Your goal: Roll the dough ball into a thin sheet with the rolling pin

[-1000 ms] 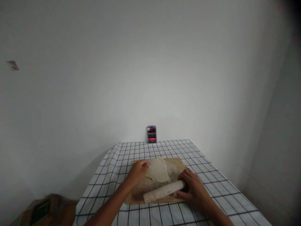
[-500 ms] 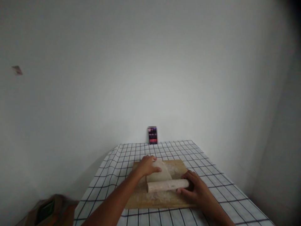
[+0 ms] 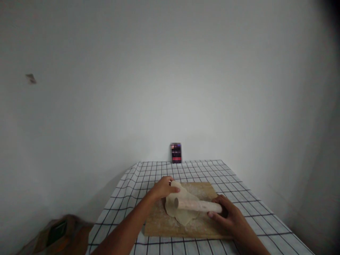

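A thin, pale sheet of dough (image 3: 183,216) with an uneven edge lies on a floured wooden board (image 3: 159,228). My left hand (image 3: 165,187) pinches the dough's far left edge between thumb and fingers, lifting it slightly. Across the dough rests or hovers a light wooden rolling pin (image 3: 196,205); whether it presses down I cannot tell. My right hand (image 3: 225,212) is closed around the pin's right end, while its left end is free. Part of the dough is hidden behind the pin.
The board sits on a table with a white and black checked cloth (image 3: 233,187). A dark upright phone-like object (image 3: 176,153), its face pixelated, leans at the wall. A brown box or bag (image 3: 57,233) is on the floor at lower left.
The rolling pin has moved away from me and tilted, its left end rising. More dough now shows on the near side of the pin. The view has turned slightly left.
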A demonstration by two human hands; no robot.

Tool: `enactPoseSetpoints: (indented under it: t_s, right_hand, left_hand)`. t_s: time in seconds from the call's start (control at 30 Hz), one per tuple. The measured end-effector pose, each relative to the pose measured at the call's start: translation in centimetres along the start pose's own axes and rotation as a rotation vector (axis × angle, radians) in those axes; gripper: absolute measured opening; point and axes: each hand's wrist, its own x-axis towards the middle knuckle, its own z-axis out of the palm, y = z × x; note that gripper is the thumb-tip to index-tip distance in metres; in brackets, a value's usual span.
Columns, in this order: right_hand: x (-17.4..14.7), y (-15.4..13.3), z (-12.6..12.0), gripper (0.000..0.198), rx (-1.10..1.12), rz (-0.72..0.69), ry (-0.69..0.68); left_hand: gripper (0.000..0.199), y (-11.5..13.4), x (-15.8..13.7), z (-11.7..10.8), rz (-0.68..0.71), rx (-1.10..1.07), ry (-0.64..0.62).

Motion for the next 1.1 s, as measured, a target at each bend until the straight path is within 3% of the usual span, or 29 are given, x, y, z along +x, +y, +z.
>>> enactPoseSetpoints:
  t_s: [0.27,0.43,0.57,0.67,0.83,0.93,1.1]
  right_hand:
    - [-0.3,1.3,0.2,0.044,-0.017,0.026,0.033]
    - [-0.3,0.8,0.3,0.053,-0.267,0.117,0.122]
    - [0.8,-1.6,1.2,0.055,-0.561,0.092,0.065]
    - [2.3,-3.6,2.3,0.054,-0.676,0.022,-0.075]
    - [4.5,-4.9,3.4,0.053,-0.746,-0.001,-0.230]
    - [5.4,-4.8,3.3,0.054,-0.732,0.024,-0.239]
    - [6.4,-4.0,3.3,0.059,-0.684,0.107,-0.276]
  left_hand:
    - [0.042,-0.4,-0.9,2.3,0.037,-0.192,0.249]
    - [0.028,1.7,-1.3,-0.5,0.115,-0.147,0.308]
    - [0.037,5.1,-3.1,-2.1,0.263,-0.028,0.366]
    - [0.037,6.2,-4.3,-1.2,0.305,0.130,0.283]
    - [0.036,3.7,-4.1,0.6,0.263,0.497,0.174]
    - [0.037,2.3,-3.1,0.6,0.193,0.547,0.172]
    - [0.038,2.1,-2.0,0.4,0.143,0.562,0.177]
